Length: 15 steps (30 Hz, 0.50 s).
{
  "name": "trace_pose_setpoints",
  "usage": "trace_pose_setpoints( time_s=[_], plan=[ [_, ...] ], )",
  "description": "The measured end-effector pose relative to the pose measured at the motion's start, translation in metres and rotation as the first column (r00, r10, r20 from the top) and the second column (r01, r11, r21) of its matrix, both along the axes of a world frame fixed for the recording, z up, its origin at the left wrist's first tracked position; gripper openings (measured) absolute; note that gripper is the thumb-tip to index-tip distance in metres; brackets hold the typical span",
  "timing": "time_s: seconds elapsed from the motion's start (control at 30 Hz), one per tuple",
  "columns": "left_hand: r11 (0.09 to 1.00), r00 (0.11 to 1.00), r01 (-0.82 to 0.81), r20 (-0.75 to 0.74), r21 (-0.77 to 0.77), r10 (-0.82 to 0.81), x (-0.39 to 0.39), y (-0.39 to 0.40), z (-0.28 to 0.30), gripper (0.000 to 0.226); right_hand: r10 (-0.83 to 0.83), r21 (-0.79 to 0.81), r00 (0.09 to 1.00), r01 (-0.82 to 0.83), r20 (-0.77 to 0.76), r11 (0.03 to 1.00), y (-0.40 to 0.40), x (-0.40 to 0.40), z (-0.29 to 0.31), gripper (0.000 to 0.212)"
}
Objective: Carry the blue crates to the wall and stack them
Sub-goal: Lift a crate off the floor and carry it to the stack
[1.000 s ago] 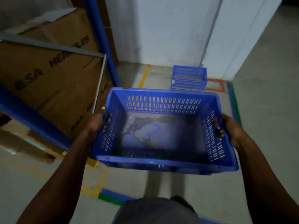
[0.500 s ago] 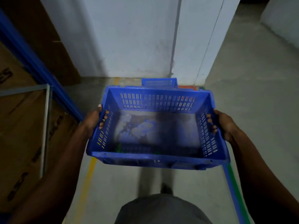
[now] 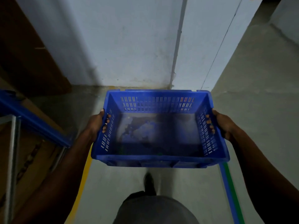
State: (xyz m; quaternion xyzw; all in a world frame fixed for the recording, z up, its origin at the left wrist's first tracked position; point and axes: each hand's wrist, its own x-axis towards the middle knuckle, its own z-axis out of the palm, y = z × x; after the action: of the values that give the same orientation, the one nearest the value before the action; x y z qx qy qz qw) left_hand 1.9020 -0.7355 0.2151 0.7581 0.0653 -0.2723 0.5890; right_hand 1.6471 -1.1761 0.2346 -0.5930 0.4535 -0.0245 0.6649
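Wall had closed in and filled upper frame; rigid, empty, likely light blue crate hung mid-frame, left hand and right hand clamped through side slots, sensible holds.

Open floor is seen to the right; passage ahead is closed by the wall, and the left is blocked by a blue rack and cardboard boxes.

Head view, single camera.
The scene is viewed from head height, forward and steeply down, close over the crate, facing the wall.
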Motion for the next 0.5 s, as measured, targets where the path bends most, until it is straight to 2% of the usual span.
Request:
trace_pose_setpoints(
  time_s=[0.17,0.33,0.5],
  plan=[
    [1.000,1.000,0.017,0.017,0.012,-0.017,0.097,-0.068,-0.004,0.052,-0.043,0.017,0.999,0.043,-0.028,0.999,-0.059,0.090,-0.013,0.045],
    [0.997,0.997,0.070,-0.032,0.018,-0.069,0.176,-0.131,-0.003,0.050,-0.034,0.020,0.998,0.036,-0.061,0.999,-0.125,0.171,-0.021,0.043],
    [0.994,0.998,0.030,-0.056,0.102,-0.025,0.246,-0.198,-0.035,0.047,0.012,0.008,0.996,-0.011,-0.088,1.000,-0.190,0.252,-0.051,0.041]
  ],
)
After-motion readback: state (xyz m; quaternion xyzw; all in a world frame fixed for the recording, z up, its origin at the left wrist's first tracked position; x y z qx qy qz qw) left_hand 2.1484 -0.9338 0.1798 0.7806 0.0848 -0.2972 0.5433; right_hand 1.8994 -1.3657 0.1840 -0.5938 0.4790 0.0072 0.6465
